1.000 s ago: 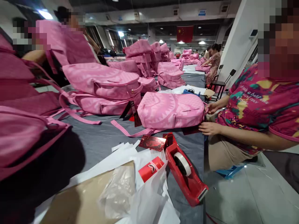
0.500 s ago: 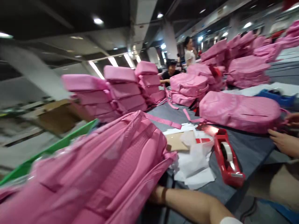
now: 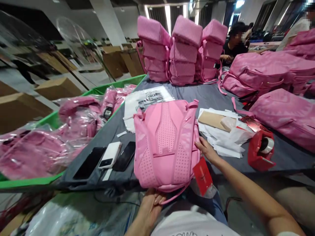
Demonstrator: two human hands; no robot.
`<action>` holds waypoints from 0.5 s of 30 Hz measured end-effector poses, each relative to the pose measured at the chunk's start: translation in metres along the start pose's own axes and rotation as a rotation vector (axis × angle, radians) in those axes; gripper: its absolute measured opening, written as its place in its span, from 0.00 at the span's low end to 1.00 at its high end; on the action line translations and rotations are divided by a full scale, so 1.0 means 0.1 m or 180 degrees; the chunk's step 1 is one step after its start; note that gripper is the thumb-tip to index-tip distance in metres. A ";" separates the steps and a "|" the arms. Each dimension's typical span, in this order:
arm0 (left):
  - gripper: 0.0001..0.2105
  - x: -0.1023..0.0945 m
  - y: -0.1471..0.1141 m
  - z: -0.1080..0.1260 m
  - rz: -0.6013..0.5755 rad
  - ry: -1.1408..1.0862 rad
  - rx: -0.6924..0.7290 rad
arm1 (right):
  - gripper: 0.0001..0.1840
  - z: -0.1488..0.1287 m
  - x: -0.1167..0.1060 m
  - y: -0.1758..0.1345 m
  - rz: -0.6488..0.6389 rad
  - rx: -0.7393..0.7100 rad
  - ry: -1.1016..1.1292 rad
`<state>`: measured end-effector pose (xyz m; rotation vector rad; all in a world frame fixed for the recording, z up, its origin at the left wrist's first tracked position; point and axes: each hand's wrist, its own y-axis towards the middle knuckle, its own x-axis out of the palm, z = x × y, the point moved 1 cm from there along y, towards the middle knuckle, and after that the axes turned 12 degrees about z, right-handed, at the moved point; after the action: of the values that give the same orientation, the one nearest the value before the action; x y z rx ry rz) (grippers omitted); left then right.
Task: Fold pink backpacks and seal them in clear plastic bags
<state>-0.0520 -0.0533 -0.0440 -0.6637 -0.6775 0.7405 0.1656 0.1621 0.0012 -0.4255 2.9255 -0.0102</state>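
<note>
A pink backpack (image 3: 164, 144) lies on the grey-covered table in front of me, its padded back panel and shoulder straps facing up. My left hand (image 3: 153, 204) is at its near edge, fingers curled around the edge beside a thin pink loop. On the right side of the bag, my right hand (image 3: 207, 149) grips the edge, some fingers hidden behind it. A red tag (image 3: 203, 177) with a see-through plastic piece hangs by the bag's near right corner. Under the far end, a white printed bag (image 3: 130, 108) is partly covered.
Phones (image 3: 90, 163) and a white power bank (image 3: 110, 154) lie left of the bag. A green-edged bin (image 3: 46, 181) holds plastic-wrapped pink bags. Papers (image 3: 227, 149) and a red tape dispenser (image 3: 261, 150) are at right. Stacked pink backpacks (image 3: 185, 49) stand behind, near another person.
The backpack was tilted up at lower left and now lies flat, straps upward. My left hand and the red tag have come into sight. The view has swung left and down.
</note>
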 end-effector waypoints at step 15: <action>0.34 -0.14 0.30 0.63 0.0454 0.1685 0.3540 | 0.21 0.07 -0.15 -1.54 -0.0412 0.0156 -0.1293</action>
<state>-0.1180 -0.0285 -0.0326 0.1410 0.3065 0.8873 0.2243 0.0191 0.0027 -0.5375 2.4909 -0.0117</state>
